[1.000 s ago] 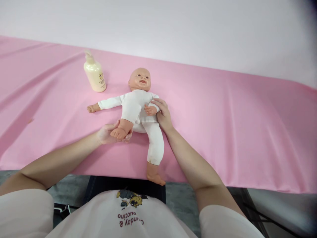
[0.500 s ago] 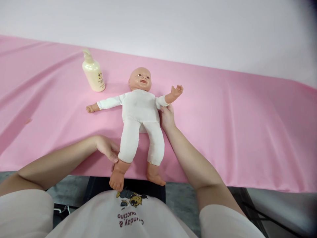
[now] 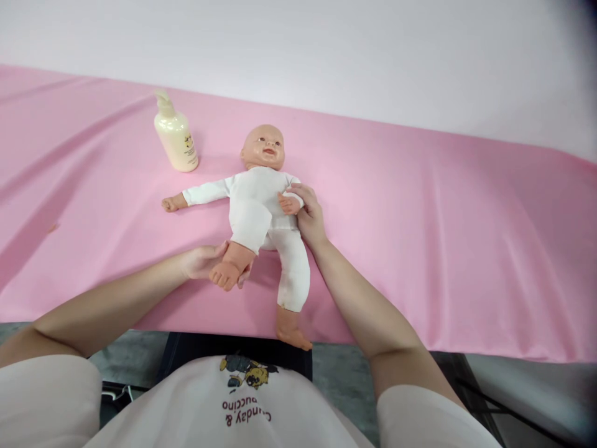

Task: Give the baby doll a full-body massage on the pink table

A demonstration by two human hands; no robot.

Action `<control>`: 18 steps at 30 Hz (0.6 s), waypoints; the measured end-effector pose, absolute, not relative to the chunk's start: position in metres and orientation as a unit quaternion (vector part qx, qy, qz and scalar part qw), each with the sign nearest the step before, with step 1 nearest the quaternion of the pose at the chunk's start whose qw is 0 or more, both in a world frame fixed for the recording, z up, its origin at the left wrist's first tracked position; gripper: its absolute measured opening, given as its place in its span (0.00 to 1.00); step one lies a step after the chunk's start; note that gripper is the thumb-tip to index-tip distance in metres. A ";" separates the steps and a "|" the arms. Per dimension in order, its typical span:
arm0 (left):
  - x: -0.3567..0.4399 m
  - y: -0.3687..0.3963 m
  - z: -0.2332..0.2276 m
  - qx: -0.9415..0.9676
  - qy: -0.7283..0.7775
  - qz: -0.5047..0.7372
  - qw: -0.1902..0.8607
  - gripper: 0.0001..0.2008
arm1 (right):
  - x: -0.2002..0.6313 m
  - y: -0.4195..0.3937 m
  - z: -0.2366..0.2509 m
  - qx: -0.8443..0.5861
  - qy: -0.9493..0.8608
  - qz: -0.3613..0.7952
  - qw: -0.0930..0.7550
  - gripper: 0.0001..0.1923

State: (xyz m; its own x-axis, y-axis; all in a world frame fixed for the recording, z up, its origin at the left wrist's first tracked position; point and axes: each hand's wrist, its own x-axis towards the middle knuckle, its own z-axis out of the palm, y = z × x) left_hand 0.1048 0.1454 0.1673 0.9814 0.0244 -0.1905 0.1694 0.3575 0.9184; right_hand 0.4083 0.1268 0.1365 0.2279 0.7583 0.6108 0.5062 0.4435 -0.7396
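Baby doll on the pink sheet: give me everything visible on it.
The baby doll lies on its back on the pink sheet, head toward the wall. It has a bald plastic-looking head, hands and feet and a soft white cloth-covered body. One arm stretches toward the pump bottle; the other is folded onto its chest by the right hand. The left hand holds one foot, knee bent up; the other leg lies straight, foot past the sheet's edge.

The scene is lit brightly and evenly from above — only soft, short shadows are cast on the pink cloth (image 3: 420, 236). Straight edges are bowed by wide-angle distortion, and the far right corner is darkened by vignetting.
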 end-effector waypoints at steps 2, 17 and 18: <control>0.104 0.146 0.164 0.504 0.086 -0.028 0.859 0.38 | 0.409 0.125 0.137 -0.530 -0.634 0.093 0.556 0.16; 0.102 0.147 0.181 0.482 0.022 -0.168 0.860 0.33 | 0.405 0.131 0.136 -0.496 -0.541 0.209 0.646 0.12; 0.102 0.147 0.186 0.514 0.010 -0.198 0.834 0.33 | 0.404 0.132 0.134 -0.490 -0.507 0.242 0.666 0.13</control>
State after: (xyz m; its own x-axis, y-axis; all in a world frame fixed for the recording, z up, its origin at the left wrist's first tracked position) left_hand 0.1022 0.1473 0.1855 0.9217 -0.3192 -0.2202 0.3402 0.3929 0.8543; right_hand 0.4044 0.1324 0.1344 0.3682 0.8200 0.4381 0.1739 0.4022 -0.8989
